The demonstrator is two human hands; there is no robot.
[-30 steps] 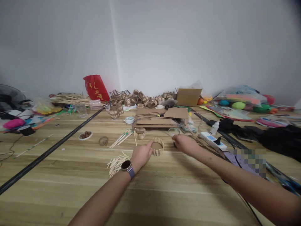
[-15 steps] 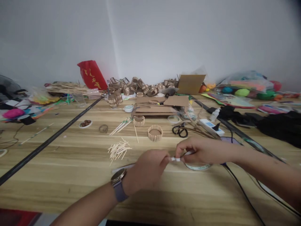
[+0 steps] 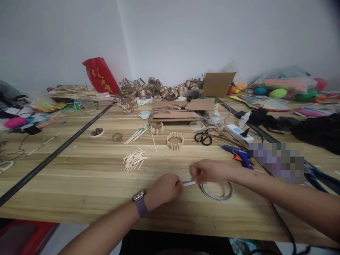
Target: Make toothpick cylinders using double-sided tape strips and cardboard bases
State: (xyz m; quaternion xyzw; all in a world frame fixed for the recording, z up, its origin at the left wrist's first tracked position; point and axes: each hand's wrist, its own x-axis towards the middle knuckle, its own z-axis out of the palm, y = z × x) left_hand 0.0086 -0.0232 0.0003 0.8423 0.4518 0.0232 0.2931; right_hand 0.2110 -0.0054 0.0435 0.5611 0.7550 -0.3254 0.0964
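Observation:
My left hand (image 3: 164,189), with a watch on its wrist, is closed and pinches one end of a short white strip of tape (image 3: 189,183). My right hand (image 3: 206,171) is closed on the strip's other end, where it leaves a thin tape roll (image 3: 217,192) lying flat on the wooden table (image 3: 79,177). Both hands are low over the near middle of the table. Beyond them stands a small round stick basket (image 3: 175,140), with a second one (image 3: 157,128) further back. A loose pile of short wooden sticks (image 3: 135,160) lies to the left.
Black scissors (image 3: 203,138), a blue glue gun (image 3: 238,154) and a white power strip (image 3: 238,133) lie right of the baskets. Cardboard sheets (image 3: 183,111), several stick baskets (image 3: 148,92), a red bag (image 3: 101,76) and a cardboard box (image 3: 217,84) sit at the back. A black rail (image 3: 53,157) crosses the left.
My hands left the round basket and the scissors area and came back to the near edge. They now pull a white strip from the tape roll, which has been lowered onto the table.

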